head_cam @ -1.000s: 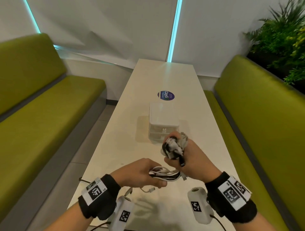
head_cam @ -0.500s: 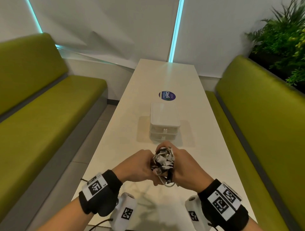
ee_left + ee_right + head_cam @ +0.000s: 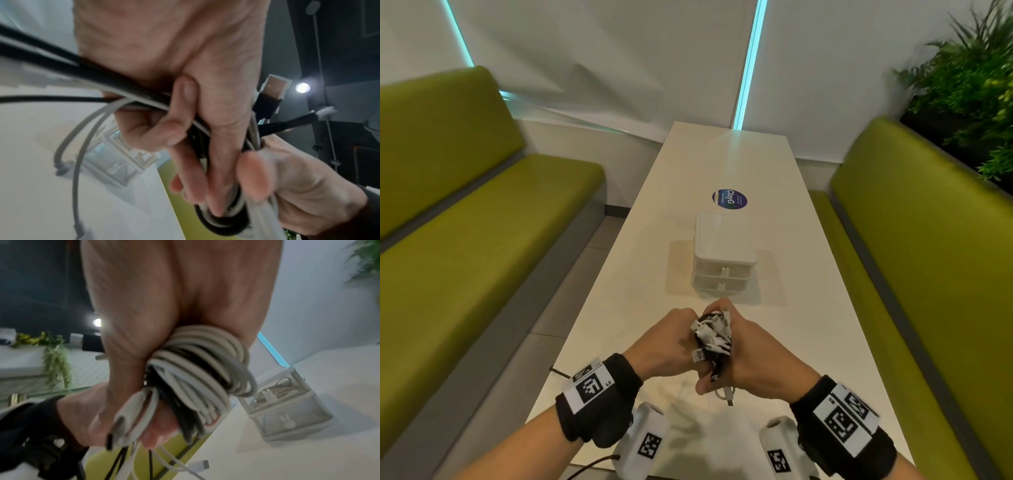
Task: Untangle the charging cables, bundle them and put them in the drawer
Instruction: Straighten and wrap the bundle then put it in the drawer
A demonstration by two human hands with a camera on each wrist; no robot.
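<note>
A bundle of black and white charging cables (image 3: 711,339) sits between my two hands above the near end of the white table (image 3: 640,274). My right hand (image 3: 751,356) grips the coiled cable bundle (image 3: 197,369); my left hand (image 3: 671,342) curls its fingers round the loose cable strands (image 3: 144,97). USB plugs stick up from the bundle, and a loose white end (image 3: 726,395) hangs below. The white two-drawer box (image 3: 723,255) stands further along the table, both drawers closed; the top drawer (image 3: 281,391) holds cables.
A round blue sticker (image 3: 729,199) lies behind the drawer box. Green benches (image 3: 482,246) run along both sides of the table. A plant (image 3: 976,89) stands at the far right. A black wire (image 3: 561,373) hangs over the table's near left edge.
My hands have come together: the left hand moved up to the right hand, and the separate cable loop it held is now joined with the bundle.
</note>
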